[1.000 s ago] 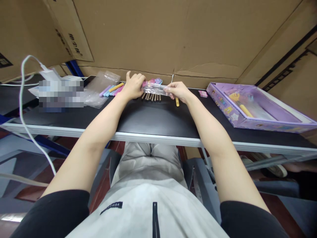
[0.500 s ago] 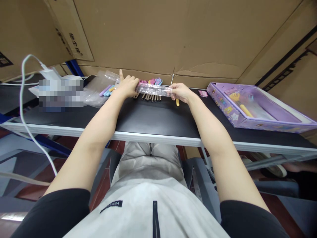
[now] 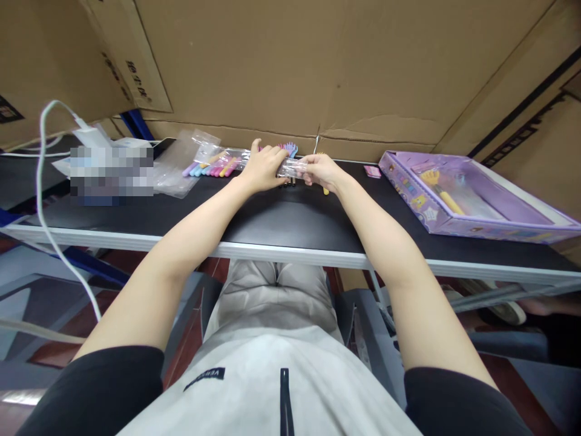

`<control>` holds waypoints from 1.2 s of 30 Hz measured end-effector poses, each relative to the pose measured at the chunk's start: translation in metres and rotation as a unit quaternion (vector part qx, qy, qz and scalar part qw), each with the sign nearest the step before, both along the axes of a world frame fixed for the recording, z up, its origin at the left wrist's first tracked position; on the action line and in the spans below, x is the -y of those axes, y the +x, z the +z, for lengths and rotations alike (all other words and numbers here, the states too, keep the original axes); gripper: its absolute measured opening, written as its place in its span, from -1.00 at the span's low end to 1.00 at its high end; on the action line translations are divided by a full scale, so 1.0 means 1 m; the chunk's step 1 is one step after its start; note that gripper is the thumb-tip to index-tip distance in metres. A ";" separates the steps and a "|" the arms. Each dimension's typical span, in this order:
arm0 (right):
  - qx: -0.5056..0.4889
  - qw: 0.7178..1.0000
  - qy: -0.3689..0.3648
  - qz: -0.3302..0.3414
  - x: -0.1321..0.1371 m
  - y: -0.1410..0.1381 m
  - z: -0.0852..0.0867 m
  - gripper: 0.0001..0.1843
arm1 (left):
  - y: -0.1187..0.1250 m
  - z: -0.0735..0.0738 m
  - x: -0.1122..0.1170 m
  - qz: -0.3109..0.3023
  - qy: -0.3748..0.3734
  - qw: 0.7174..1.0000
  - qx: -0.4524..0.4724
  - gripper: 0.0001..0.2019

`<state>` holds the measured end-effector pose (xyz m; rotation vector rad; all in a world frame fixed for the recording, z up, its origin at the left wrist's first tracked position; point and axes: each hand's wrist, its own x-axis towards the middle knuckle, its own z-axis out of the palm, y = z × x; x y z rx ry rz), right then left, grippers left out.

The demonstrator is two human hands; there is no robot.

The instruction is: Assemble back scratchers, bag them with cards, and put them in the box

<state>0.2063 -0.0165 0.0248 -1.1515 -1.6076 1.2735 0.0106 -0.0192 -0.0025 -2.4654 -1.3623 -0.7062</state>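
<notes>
A strip of crinkled clear plastic wrapping (image 3: 296,168) stretches between my hands over the back of the black table. My right hand (image 3: 323,172) pinches its right end between thumb and fingers. Spread over the strip's middle, my left hand (image 3: 265,168) presses down with fingers apart. Behind and under it are claw-shaped heads (image 3: 290,148) in purple and blue on thin rods, mostly covered by the hand. A row of coloured handles (image 3: 218,168) lies to the left. Just below my right hand pokes out a yellow handle (image 3: 325,191).
Clear plastic bags (image 3: 175,169) lie at left, beside a blurred item and a white cable (image 3: 40,175). A small pink card (image 3: 373,172) is right of my hand. A purple box (image 3: 490,228) holding a yellow claw-headed piece stands further right. Cardboard walls the back.
My left hand has slid right along the plastic, toward my right hand, uncovering the coloured handles and covering most of the rods. My right hand has barely moved.
</notes>
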 end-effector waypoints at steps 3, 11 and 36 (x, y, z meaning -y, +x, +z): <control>0.026 1.000 0.014 -0.003 -0.001 -0.001 -0.002 -0.67 | 0.003 -0.003 -0.003 0.004 0.003 1.000 0.000 -0.56; 0.059 0.998 0.021 -0.015 0.000 -0.003 -0.003 -0.67 | 0.002 0.004 -0.003 0.036 -0.022 0.998 -0.042 -0.70; 0.560 0.804 0.077 -0.182 -0.022 0.046 0.001 -0.58 | -0.040 0.009 -0.019 0.104 -0.071 0.990 -0.058 -0.77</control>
